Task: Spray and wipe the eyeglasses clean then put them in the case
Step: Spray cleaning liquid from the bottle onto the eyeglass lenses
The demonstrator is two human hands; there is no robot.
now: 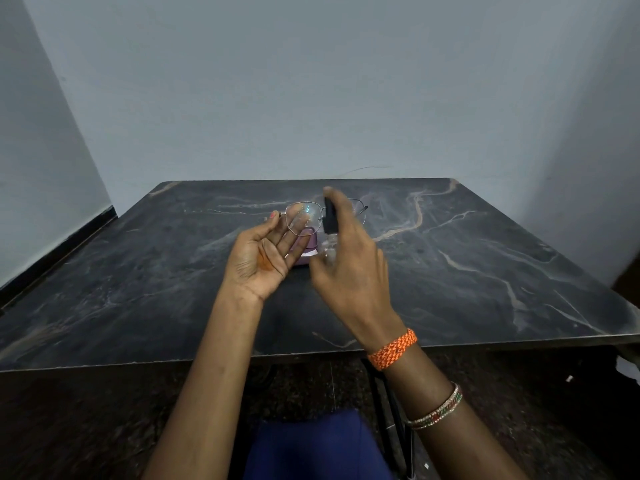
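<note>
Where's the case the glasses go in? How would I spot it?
Look at the middle of the dark marble table, just beyond the two raised hands. The case lies there, partly hidden behind the left hand. It is the only purple thing on the table.

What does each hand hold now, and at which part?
The left hand holds the eyeglasses at the left end of the frame. The right hand grips the spray bottle around its clear body, one finger on the black top.

dark marbled table [450,271], purple case [309,242]

Plain room: marble-patterned table [450,271], bare walls [311,81]
</note>
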